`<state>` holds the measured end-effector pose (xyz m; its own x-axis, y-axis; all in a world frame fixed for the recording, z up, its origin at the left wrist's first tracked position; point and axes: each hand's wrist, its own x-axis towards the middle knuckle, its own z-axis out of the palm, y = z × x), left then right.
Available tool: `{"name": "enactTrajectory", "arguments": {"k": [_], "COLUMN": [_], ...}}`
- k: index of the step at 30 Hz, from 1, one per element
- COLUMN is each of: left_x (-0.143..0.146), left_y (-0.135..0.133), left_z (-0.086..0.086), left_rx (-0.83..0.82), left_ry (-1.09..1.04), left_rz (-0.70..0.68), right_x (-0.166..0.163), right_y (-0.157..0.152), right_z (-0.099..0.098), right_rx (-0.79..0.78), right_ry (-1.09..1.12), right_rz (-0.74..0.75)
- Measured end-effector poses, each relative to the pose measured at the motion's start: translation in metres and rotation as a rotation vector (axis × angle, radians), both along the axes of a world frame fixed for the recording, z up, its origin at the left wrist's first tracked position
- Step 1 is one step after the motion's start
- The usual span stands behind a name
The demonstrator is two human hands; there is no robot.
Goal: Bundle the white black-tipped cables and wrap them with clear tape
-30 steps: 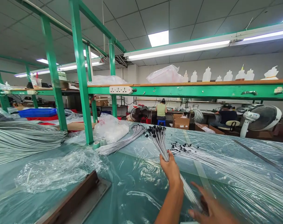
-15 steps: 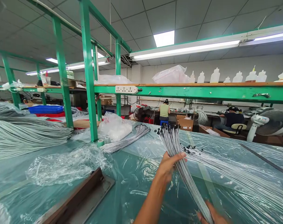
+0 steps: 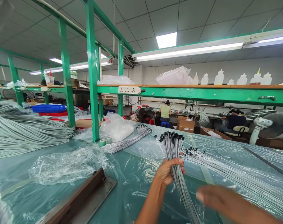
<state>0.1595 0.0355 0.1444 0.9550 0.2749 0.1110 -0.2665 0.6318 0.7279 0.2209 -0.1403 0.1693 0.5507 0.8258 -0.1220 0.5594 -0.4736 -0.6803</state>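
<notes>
My left hand is closed around a bundle of thin grey-white cables, its thumb lying across the front. The bundle stands tilted, with black connectors fanned out at its upper end and the lower end running out of the bottom of the view. To the right of the bundle and apart from it is my right hand, blurred by motion, fingers stretched leftward and nothing visible in them. Behind and right of the bundle lie more loose cables with black ends on the plastic-covered table.
A brown metal angle piece lies at front left, beside crumpled clear plastic. Another cable bundle rests further back. A large cable pile is at far left. A green post and shelf rise behind.
My right hand has let go of the bundle's lower part and moved up and to the right. My left hand keeps its grip, and the bundle stands slightly lower and more upright.
</notes>
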Motion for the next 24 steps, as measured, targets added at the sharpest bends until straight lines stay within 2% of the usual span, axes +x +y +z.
{"name": "enactTrajectory", "arguments": {"k": [1,2,5,7,8,9,12,13,14,17,20,22,24], "left_x": [-0.002,-0.004,-0.010,-0.015,-0.017,-0.020,-0.026,-0.027,-0.028,-0.027,-0.021,-0.016,-0.011], "left_y": [-0.001,-0.002,-0.006,-0.007,-0.008,-0.008,-0.008,-0.007,-0.007,-0.007,-0.010,-0.011,-0.010], "left_z": [0.002,0.004,0.009,0.013,0.016,0.017,0.020,0.019,0.018,0.014,0.013,0.015,0.019], "left_rx": [0.010,0.020,0.062,0.106,0.130,0.155,0.232,0.240,0.237,0.182,0.072,-0.051,-0.151], "left_ry": [-0.004,-0.011,-0.035,-0.046,-0.048,-0.045,-0.008,0.004,0.009,-0.025,-0.028,0.013,0.053], "left_rz": [-0.003,-0.010,-0.042,-0.064,-0.070,-0.073,-0.060,-0.047,-0.034,0.006,0.054,0.111,0.165], "right_x": [0.004,0.007,0.007,0.002,-0.001,-0.005,-0.014,-0.017,-0.019,-0.023,-0.017,-0.009,0.001], "right_y": [0.005,0.011,0.038,0.060,0.072,0.082,0.107,0.113,0.117,0.124,0.120,0.105,0.080], "right_z": [0.029,0.059,0.141,0.171,0.177,0.179,0.170,0.166,0.163,0.159,0.157,0.149,0.127], "right_rx": [0.039,0.162,0.489,0.651,0.659,0.592,0.140,0.052,0.044,0.140,0.110,0.280,0.463], "right_ry": [-0.084,-0.167,-0.395,-0.529,-0.572,-0.601,-0.616,-0.613,-0.615,-0.609,-0.561,-0.478,-0.382], "right_rz": [-0.033,-0.034,0.165,0.265,0.320,0.424,0.816,0.880,0.890,0.844,0.823,0.662,0.431]}}
